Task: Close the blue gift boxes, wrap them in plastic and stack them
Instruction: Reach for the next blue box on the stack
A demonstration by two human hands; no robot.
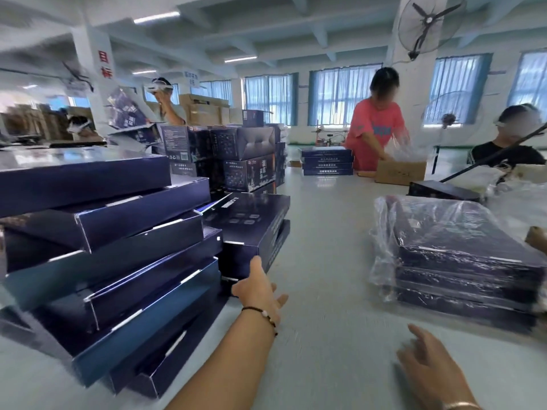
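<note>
You face a long pale table (331, 261) in a white workshop. Beyond its far end, blue-curtained windows (344, 94) line the wall — a wall fan (426, 25) hangs on the pillar above, ceiling strip lights (157, 17) lit.

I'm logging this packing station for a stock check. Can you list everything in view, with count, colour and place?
Unwrapped gift boxes: leaning pile, exact count unclear, dark blue, left near edge of the table.
Second short pile of boxes: at least two, dark blue, just behind the left hand.
Plastic-wrapped boxes: one stack, about three, dark blue under clear film, right.
Upright printed cartons: several, dark blue, far left of centre.
Far box stack: four, dark blue, table's far end.
Cardboard carton: one, brown, far right.
Table: one, pale grey.
Wall fan: one, dark, on pillar.
Other workers: three or more, around the table.
Left hand: open, reaching toward the short pile, beaded bracelet.
Right hand: open, over the table.
</note>
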